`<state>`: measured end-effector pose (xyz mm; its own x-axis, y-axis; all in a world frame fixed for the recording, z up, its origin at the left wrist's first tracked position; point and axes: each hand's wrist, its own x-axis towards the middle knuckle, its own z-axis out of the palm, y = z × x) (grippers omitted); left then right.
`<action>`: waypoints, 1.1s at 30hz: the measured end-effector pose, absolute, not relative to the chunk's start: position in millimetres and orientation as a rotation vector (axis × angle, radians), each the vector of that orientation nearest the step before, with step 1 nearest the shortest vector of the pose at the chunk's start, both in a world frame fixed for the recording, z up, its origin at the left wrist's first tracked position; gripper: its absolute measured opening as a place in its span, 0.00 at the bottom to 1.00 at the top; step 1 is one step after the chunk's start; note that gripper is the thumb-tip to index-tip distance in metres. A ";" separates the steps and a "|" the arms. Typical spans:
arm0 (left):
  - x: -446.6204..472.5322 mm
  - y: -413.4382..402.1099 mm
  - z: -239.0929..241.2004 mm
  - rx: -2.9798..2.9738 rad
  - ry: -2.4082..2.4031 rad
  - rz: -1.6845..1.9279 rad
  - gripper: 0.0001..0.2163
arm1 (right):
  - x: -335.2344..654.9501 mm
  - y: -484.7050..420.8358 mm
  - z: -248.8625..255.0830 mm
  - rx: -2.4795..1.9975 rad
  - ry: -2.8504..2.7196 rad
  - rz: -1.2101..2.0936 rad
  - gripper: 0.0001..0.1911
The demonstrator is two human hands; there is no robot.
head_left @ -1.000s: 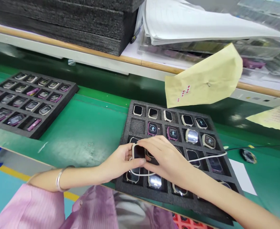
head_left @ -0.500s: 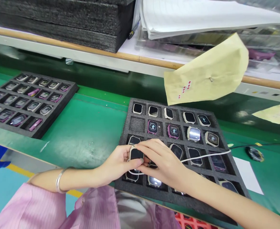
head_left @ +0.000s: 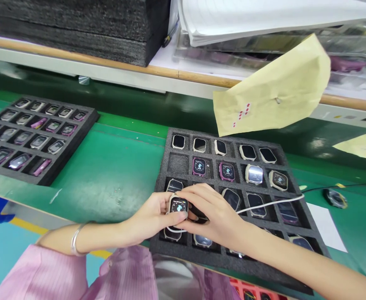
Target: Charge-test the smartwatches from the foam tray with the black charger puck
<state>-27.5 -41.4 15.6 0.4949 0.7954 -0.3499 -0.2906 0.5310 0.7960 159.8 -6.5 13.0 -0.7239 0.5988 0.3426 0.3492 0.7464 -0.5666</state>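
A black foam tray (head_left: 176, 163) with several small smartwatch bodies in its pockets lies on the green belt in front of me. My left hand (head_left: 151, 216) is closed on one beige watch body (head_left: 178, 206), held just above the tray's near left pockets, and its screen is lit. My right hand (head_left: 215, 212) is closed over the right side of the same watch, fingers curled round the end of a white cable (head_left: 270, 204) that runs off to the right across the tray.
A second black foam tray (head_left: 62, 158) of watch bodies lies at the left on the green belt (head_left: 114, 166). Stacked black foam sheets (head_left: 76, 29) and papers sit on the shelf behind. A yellow envelope (head_left: 273, 91) hangs over the tray's far side. A small dark puck (head_left: 335, 198) lies at the right.
The held watch's screen, dark before, now shows a lit face. Both hands stay together over the tray's near left pockets, having sunk slightly toward it.
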 end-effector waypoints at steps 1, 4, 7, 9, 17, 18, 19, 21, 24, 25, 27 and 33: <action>-27.2 -41.4 15.8 0.744 0.791 0.728 0.11 | 160.1 -7.2 13.3 -0.712 -2.429 0.644 0.19; -25.9 -41.2 15.0 0.770 0.809 0.727 0.13 | 161.8 -6.8 18.1 -0.711 -2.429 0.626 0.18; -25.5 -41.7 12.1 0.817 0.825 0.755 0.17 | 163.2 5.2 26.1 -0.675 -2.421 0.693 0.16; -25.2 -43.9 10.2 0.807 0.767 0.726 0.20 | 161.4 22.3 28.6 -0.691 -2.352 0.749 0.15; -19.4 -60.0 6.2 0.687 0.539 0.511 0.15 | 139.8 73.9 15.5 -1.055 -2.593 0.273 0.18; -19.5 -60.4 5.8 0.682 0.554 0.520 0.15 | 139.0 69.5 18.4 -1.032 -2.631 0.218 0.19; -19.9 -60.5 5.7 0.679 0.564 0.530 0.15 | 138.5 63.0 22.4 -1.000 -2.653 0.181 0.17; -20.8 -60.9 6.2 0.689 0.549 0.542 0.14 | 137.3 47.2 31.0 -0.950 -2.697 0.150 0.10; -21.9 -62.6 9.5 0.726 0.483 0.575 0.12 | 131.5 27.3 37.7 -0.958 -2.849 0.119 0.12; -22.5 -63.4 11.1 0.734 0.474 0.591 0.12 | 128.7 23.7 37.7 -0.962 -2.902 0.102 0.14; -24.8 -64.8 14.4 0.741 0.487 0.638 0.13 | 124.1 21.7 35.2 -0.957 -2.965 0.080 0.16; -35.1 -65.0 15.2 0.639 0.651 0.676 0.18 | 135.5 35.8 32.4 -0.998 -2.734 0.443 0.13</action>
<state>-35.1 -65.0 15.2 0.6052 0.7261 -0.3263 -0.3529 0.6122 0.7076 135.5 35.8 32.4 -0.7529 0.6531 0.0813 0.5941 0.7276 -0.3431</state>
